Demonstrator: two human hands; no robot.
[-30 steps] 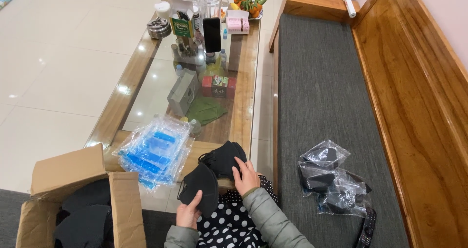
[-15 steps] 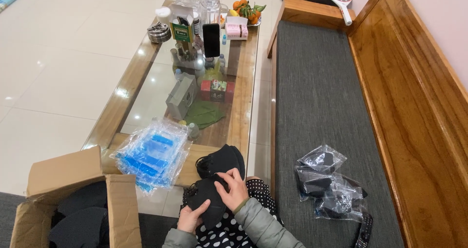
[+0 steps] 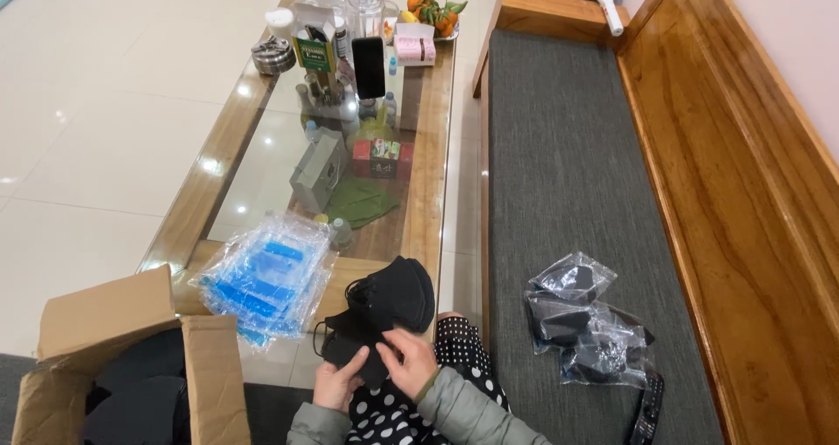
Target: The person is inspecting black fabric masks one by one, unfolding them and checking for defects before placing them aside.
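Sitting on a grey-cushioned wooden bench (image 3: 568, 165) beside a glass-topped coffee table (image 3: 428, 191) crowded with bottles and boxes, the person works over their lap on pale floor tiles. Both the left hand (image 3: 336, 384) and right hand (image 3: 409, 362) have fingers pinched on a black face mask (image 3: 354, 344), beneath a stack of black masks (image 3: 398, 292) at the table's near edge. Clear blue-printed bags (image 3: 266, 274) overhang that edge above an open cardboard box (image 3: 122, 358); bagged masks (image 3: 585, 331) lie on the cushion, which is otherwise bare.
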